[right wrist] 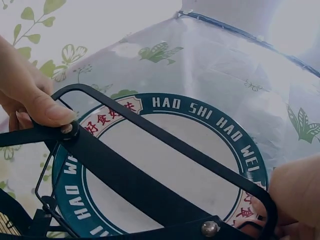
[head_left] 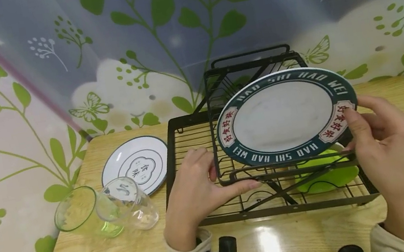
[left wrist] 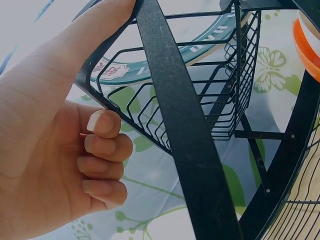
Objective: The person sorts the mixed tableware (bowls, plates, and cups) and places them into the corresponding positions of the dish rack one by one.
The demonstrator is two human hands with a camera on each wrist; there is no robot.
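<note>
My right hand [head_left: 392,134] pinches the right rim of a large white plate [head_left: 284,116] with a dark green lettered border, thumb on its face. Tilted, the plate sits over the upper basket of a black two-tier wire dish rack [head_left: 288,209]. At the basket's front left corner, my left hand [head_left: 196,189] grips the frame, its thumb along the front bar. In the left wrist view, its fingers [left wrist: 107,147] curl by the basket's side. The plate's lower edge lies behind the basket wires; whether it touches the basket floor I cannot tell.
A bright green dish [head_left: 325,179] lies on the rack's lower tier. To the left on the wooden table are a smaller white plate [head_left: 113,170], a green-tinted glass [head_left: 76,214] and a clear glass [head_left: 147,217]. A leaf-patterned curtain [head_left: 158,57] hangs close behind the rack.
</note>
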